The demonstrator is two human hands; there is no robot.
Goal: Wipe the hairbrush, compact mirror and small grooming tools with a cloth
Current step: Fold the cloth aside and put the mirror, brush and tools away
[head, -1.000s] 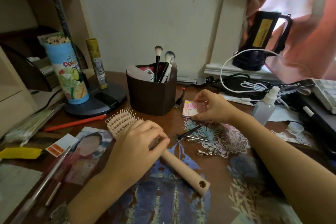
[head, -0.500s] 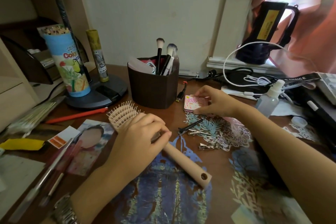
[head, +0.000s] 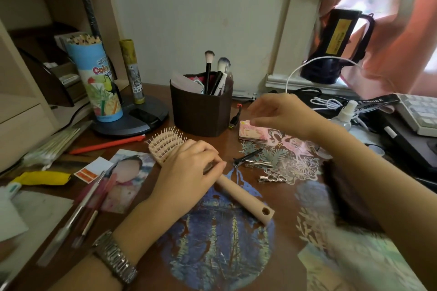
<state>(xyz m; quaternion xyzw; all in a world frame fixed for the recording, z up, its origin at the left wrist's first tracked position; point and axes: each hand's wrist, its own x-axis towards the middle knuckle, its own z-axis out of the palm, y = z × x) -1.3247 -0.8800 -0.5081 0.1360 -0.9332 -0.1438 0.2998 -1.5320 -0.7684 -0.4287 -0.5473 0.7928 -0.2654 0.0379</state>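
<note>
A beige vented hairbrush [head: 238, 192] lies diagonally on the desk, bristles up. My left hand [head: 189, 172] grips its neck just below the head. A pink patterned compact mirror [head: 251, 133] lies beyond it, to the right of the brown holder. My right hand [head: 281, 111] hovers over the compact, with blurred fingertips pinching its far left corner. A black hair clip [head: 247, 156] and silver clips [head: 272, 178] lie between brush and compact. A yellow cloth [head: 42, 177] sits at the left edge, away from both hands.
A brown holder [head: 201, 116] with makeup brushes stands behind the brush. Left of it are a lamp base [head: 132, 120], a coloured-pencil tube [head: 97, 82] and a red pen [head: 108, 144]. A spray bottle [head: 343, 117], cables and a keyboard [head: 421, 113] crowd the right.
My right hand has risen from lying over the compact to touching only its far corner with the fingertips. My left hand stays on the hairbrush.
</note>
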